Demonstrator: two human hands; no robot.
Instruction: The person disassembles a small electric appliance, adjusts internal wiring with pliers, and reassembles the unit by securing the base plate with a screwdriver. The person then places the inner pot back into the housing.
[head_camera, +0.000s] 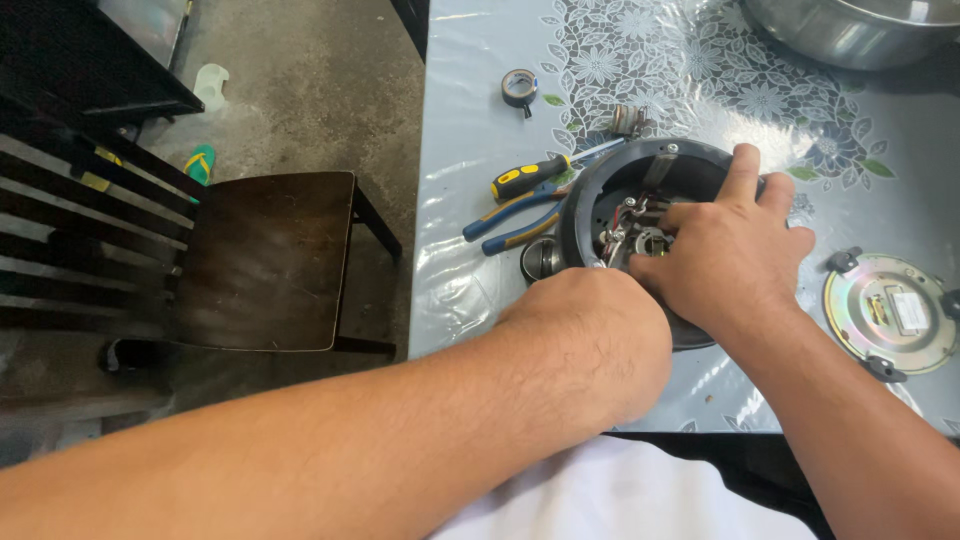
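A black round appliance base (588, 196) lies open side up on the table, with wires and small metal parts (628, 222) inside it. My right hand (735, 255) lies over the base, index finger stretched along the far rim and thumb down among the inner parts. My left hand (585, 300) comes in from the lower left and meets the base's near edge. Its fingers are hidden under the wrist and the right hand.
A yellow-and-black screwdriver (530, 178) and blue-handled pliers (510, 220) lie left of the base, a small round metal part (540, 258) beside it. A tape roll (519, 87), a round metal plate (890, 315), a steel pot (860, 30) and a dark wooden chair (265, 260) are nearby.
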